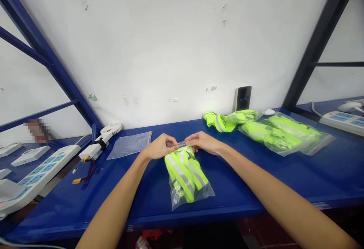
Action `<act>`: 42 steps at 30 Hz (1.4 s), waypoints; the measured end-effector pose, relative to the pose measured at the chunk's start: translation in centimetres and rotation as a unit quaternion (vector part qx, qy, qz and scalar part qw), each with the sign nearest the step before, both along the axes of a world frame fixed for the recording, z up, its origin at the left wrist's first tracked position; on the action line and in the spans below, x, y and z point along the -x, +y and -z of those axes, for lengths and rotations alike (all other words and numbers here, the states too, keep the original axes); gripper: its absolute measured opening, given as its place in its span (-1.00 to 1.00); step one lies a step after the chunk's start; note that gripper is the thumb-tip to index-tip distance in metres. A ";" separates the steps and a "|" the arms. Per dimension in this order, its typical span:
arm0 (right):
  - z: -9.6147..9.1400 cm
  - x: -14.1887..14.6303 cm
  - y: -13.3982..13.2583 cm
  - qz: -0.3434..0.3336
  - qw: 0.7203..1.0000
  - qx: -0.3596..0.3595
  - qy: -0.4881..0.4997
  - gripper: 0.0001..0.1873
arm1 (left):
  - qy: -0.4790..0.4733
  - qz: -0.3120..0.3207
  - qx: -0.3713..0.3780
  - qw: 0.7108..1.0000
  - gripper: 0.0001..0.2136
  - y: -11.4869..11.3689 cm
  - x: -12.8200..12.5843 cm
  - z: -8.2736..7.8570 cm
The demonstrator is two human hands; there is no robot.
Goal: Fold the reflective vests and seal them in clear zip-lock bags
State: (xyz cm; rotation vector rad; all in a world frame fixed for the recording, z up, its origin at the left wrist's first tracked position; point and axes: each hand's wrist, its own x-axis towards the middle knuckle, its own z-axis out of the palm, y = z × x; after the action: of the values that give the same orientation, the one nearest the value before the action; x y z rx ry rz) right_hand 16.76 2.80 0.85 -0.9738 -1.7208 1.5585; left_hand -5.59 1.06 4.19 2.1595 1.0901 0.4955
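Note:
A clear zip bag (190, 188) holding folded neon-yellow reflective straps lies in the middle of the blue table (256, 188), its mouth pointing away from me. My left hand (160, 146) pinches the left part of the bag's top edge. My right hand (203, 142) pinches the same edge on the right. The fingertips of both hands nearly meet at the seal.
An empty zip bag (129, 144) lies flat to the left. Loose reflective straps (227, 120) and filled bags (284, 133) sit at the right rear, a phone (243, 98) leaning on the wall behind them. Power strips (31, 177), a small fan and a battery pack (95, 148) lie left.

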 end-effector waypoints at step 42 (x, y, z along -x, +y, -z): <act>1.0 1.1 -1.3 0.076 0.955 -0.257 -0.127 -0.83 | 0.049 -0.042 -0.064 0.996 -0.63 0.4 -0.9 1.1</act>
State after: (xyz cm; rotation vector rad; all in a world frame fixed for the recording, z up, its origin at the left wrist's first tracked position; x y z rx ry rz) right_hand 15.69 1.53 -0.14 -1.0295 -2.0296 0.8432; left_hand -4.65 1.51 3.09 2.2768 1.2379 0.5154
